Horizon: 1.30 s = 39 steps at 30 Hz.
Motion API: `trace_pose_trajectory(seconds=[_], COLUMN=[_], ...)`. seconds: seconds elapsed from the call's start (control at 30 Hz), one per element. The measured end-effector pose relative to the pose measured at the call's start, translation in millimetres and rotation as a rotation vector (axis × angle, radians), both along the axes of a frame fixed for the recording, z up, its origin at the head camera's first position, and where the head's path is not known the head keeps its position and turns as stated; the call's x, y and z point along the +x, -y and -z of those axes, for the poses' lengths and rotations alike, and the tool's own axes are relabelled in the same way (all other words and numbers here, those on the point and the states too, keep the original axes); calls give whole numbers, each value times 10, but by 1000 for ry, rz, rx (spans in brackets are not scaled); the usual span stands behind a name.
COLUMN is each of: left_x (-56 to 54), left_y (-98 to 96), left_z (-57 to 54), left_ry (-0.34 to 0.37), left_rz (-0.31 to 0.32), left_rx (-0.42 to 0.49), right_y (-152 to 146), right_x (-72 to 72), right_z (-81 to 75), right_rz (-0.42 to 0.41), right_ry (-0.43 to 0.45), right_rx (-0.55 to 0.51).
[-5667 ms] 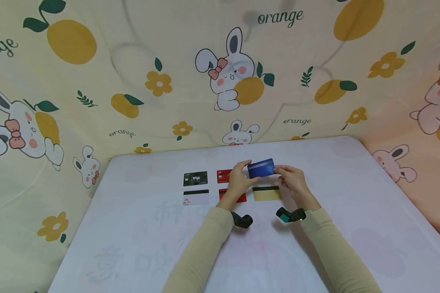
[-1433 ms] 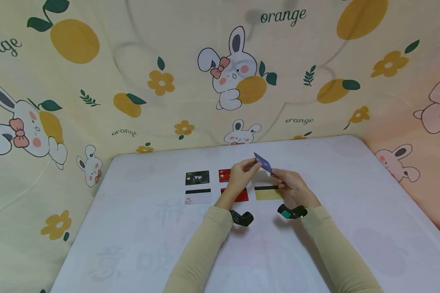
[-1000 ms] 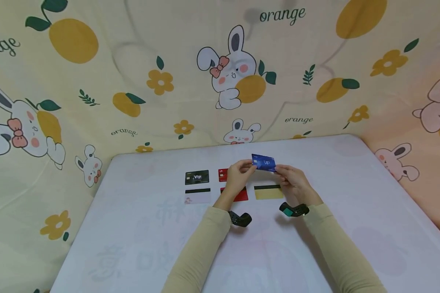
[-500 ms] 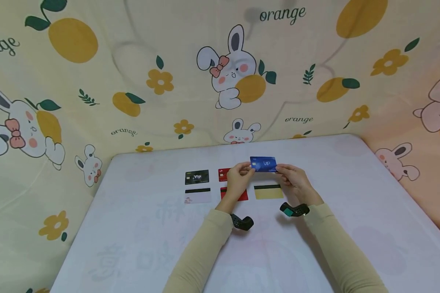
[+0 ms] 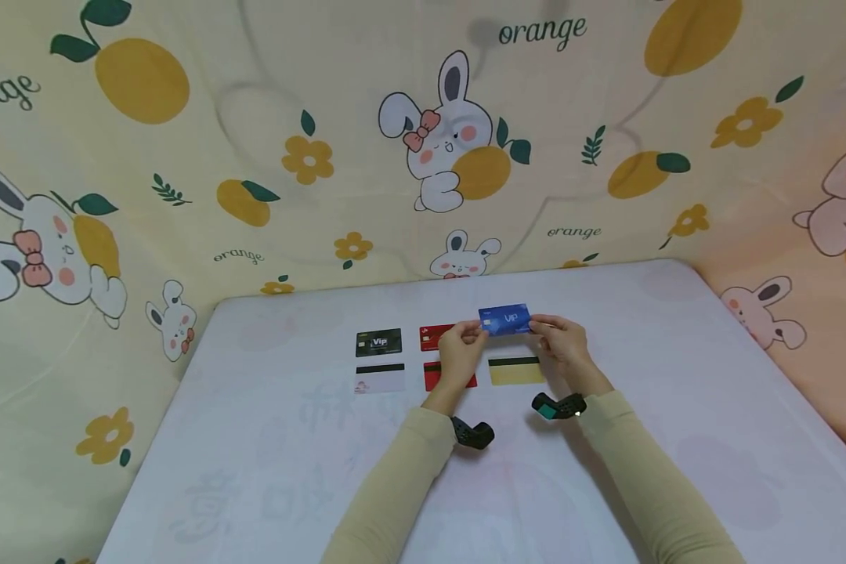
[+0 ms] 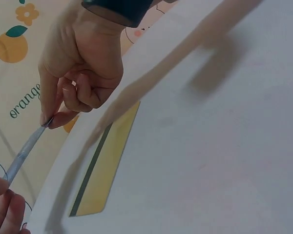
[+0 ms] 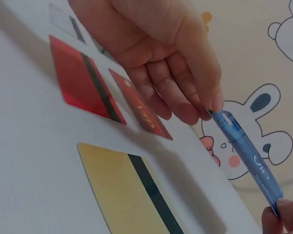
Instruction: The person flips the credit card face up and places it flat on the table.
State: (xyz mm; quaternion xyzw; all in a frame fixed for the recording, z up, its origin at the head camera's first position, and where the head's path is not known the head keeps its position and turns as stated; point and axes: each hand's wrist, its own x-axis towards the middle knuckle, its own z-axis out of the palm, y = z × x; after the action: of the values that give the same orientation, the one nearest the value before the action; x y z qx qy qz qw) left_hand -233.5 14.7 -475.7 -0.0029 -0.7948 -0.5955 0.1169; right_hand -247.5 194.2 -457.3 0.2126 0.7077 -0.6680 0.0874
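Note:
A blue VIP card [image 5: 505, 319] is held up over the far part of the table, its chip and lettering facing me. My left hand [image 5: 460, 352] pinches its left edge between thumb and finger, while my right hand [image 5: 564, 348] pinches the right end. Seen nearly edge-on in the left wrist view, the blue card [image 6: 25, 153] spans between both hands' fingertips. The right wrist view shows the card [image 7: 249, 158] slightly bowed, its VIP print visible. Just below it lies a gold card [image 5: 515, 374], stripe side up.
Left of the hands lie a black Vip card [image 5: 378, 342] and a white striped card [image 5: 381, 379]. My left hand and wrist partly cover an upper red card [image 5: 433, 336] and a lower red card [image 5: 432, 376]. A printed cloth [image 5: 352, 94] hangs behind the white table [image 5: 254, 439].
Several seconds ago the blue card showed its striped back. It was turned over between both hands, edge-on midway, and now shows its VIP face. It has since dipped slightly at the left.

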Motion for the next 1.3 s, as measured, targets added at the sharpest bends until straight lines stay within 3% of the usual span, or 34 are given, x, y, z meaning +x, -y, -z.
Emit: trace_pose_trajectory(seconds=[0.27,0.5,0.67,0.87,1.1,1.3], left_x=[-8,-2,-17,-38,-36,-41], left_y=[-40,-70,-82,-87,-89,-93], left_z=[45,49,55,79,73,86], left_ry=[-9,67,81,92,129,149], left_rz=[-8,-1,2,0,4,3], left_rx=[-28,-63,-110,-145,-200,-194], right_y=[-9,-41,-41,-53,-74,-77], right_x=[8,9,-21,-28,-36,-55], right_z=[56,73,101,120,114,135], right_rz=[17,-16,-23,-34,-47,-59], right_ry=[19,49,66,59,66,61], right_rx=[71,142,166,168,99,86])
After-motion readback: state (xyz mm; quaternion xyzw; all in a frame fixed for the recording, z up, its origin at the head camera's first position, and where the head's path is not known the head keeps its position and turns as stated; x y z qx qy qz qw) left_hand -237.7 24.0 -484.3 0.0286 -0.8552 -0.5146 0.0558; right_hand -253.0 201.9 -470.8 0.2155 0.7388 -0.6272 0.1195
